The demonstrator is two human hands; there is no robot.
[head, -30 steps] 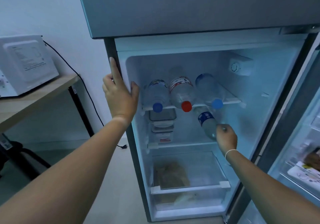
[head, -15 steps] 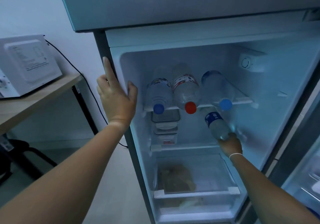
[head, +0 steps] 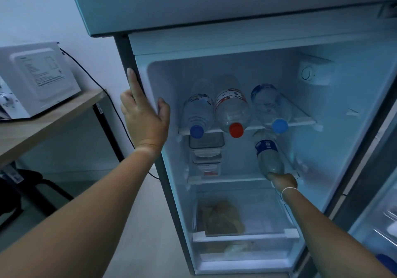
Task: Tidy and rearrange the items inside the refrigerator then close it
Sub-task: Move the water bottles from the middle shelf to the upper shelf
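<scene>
The bottle with the blue label (head: 266, 148) lies tilted in the middle part of the fridge (head: 214, 47), right of centre in the frame, just under the top shelf (head: 300, 123). The right hand (head: 283, 181) holds its near end. Three other bottles (head: 233, 110) lie side by side on that shelf, caps facing out. Clear boxes (head: 207, 151) sit stacked to the left of the held bottle. The left hand (head: 146, 120) grips the fridge's left edge, thumb inside. A white microwave (head: 34, 80) sits on a wooden table (head: 53, 116) at the upper left.

Right hand (head: 284, 182) grips blue-labelled bottle (head: 267, 155); left hand (head: 146, 123) holds refrigerator (head: 127, 56) edge.
</scene>
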